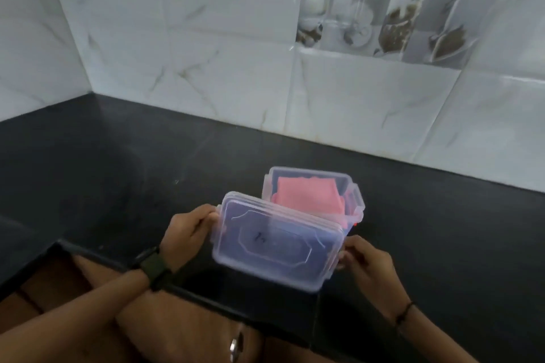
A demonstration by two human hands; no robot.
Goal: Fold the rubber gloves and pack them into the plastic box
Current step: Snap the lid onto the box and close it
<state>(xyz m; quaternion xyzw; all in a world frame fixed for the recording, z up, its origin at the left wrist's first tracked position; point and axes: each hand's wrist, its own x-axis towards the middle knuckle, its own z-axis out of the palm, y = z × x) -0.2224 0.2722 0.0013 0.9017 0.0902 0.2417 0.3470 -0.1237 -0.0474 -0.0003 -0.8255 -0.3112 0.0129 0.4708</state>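
Note:
A clear plastic box [355,196] stands on the black counter with folded pink rubber gloves [306,194] lying inside it. Its clear lid [274,242] is held in the air just in front of the box, tilted toward me. My left hand [188,233] grips the lid's left edge. My right hand [362,259] grips the lid's right edge. The lid hides the box's near wall.
The black counter [147,171] runs into a corner at the left, backed by white marble-look wall tiles [206,38]. The counter's front edge passes under my wrists, with wooden cabinet fronts and a metal knob [236,348] below.

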